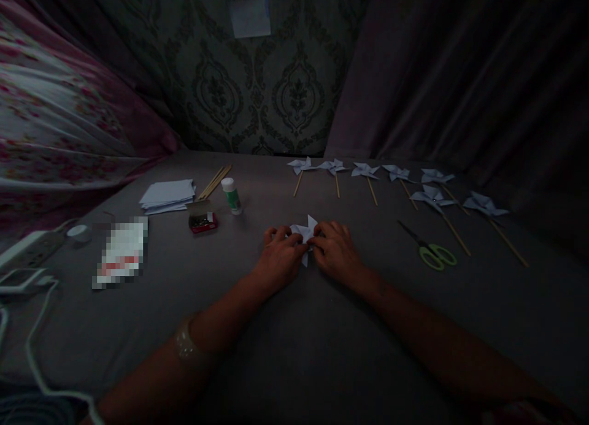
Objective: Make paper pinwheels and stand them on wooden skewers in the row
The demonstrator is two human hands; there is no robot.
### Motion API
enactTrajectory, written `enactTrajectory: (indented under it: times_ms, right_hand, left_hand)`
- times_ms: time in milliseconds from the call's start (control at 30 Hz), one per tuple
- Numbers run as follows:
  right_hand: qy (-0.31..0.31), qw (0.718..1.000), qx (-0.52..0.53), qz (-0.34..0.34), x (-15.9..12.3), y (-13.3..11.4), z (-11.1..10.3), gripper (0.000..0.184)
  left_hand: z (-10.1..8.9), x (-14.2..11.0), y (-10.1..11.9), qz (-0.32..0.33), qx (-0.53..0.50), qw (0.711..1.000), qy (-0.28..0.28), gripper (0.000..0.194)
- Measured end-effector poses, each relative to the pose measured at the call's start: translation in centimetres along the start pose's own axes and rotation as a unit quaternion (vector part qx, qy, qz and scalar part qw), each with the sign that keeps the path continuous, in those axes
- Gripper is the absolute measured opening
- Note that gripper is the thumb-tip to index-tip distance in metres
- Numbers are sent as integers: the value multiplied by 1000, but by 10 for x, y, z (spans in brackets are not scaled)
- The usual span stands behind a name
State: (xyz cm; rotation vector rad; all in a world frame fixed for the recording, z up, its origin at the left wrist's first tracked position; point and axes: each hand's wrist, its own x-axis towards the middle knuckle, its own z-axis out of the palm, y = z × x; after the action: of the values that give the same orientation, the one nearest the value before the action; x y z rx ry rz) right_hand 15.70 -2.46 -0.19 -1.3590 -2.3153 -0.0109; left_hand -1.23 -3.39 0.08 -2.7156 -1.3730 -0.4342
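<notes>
A small folded piece of white paper [304, 233], shaped like a pinwheel head, lies on the grey cloth surface [294, 327] in the middle. My left hand [280, 257] presses on its left side with curled fingers. My right hand [337, 251] pinches its right side, fingers bent over the paper. Both hands meet at the paper's centre. A clear bangle [184, 340] sits on my left forearm.
Several finished paper pinwheels on sticks [432, 197] lie in a row at the back right. Green-handled scissors [432, 253] lie to the right. A glue bottle [232, 195], a pin box [203, 221], sticks [214, 182] and a paper stack [167, 195] sit at the left.
</notes>
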Motion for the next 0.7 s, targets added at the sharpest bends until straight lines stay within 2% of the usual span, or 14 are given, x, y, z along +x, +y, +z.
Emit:
enactTrajectory:
  times_ms: [200, 400, 700]
  right_hand:
    - [-37, 997, -38, -54, 2, 3, -4, 24]
    - [-44, 992, -61, -97, 3, 6, -2, 28]
    - [-38, 993, -48, -98, 2, 7, 0, 27]
  left_hand:
    - [1, -1, -2, 5, -4, 1000, 15, 26]
    - [3, -3, -2, 3, -18, 1000, 23, 23]
    - [2, -2, -3, 9, -24, 999, 20, 24]
